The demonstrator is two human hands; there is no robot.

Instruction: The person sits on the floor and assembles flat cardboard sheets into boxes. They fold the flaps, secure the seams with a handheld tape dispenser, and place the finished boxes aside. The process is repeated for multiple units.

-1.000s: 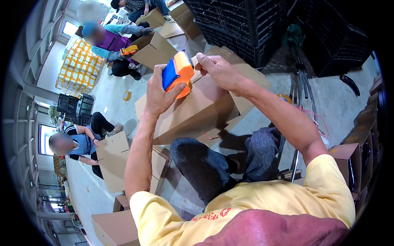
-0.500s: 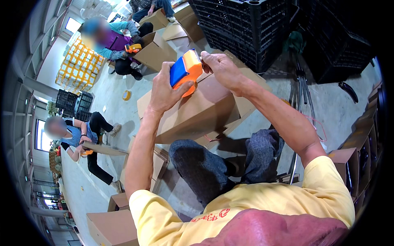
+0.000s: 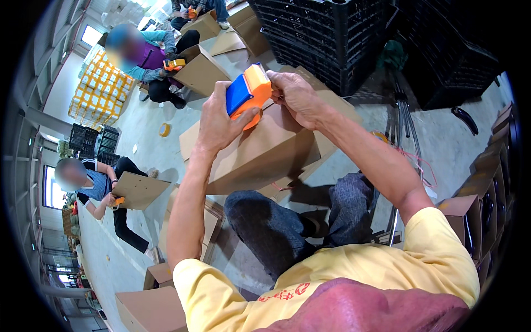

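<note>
My left hand (image 3: 217, 123) is closed around an orange and blue tape dispenser (image 3: 250, 93), held tilted above a brown cardboard box (image 3: 251, 157). At the dispenser's front end, the fingers of my right hand (image 3: 297, 98) are pinched together. What lies between those fingertips is too small to make out; it may be the tape's end. The box stands on the floor just beyond my knees, its side toward me, with a flap spread out at the right.
Black plastic crates (image 3: 326, 41) stand stacked beyond the box. Metal poles (image 3: 406, 122) lie to the right, near a row of open cartons (image 3: 462, 210). Flat cardboard (image 3: 213, 221) leans by my left knee. Co-workers handle cartons at the left; a tape roll (image 3: 165, 130) lies on the floor.
My hands and the dispenser stay nearly in place, with the whole view shifted slightly. The co-worker at the left has turned a cardboard piece up to face this way.
</note>
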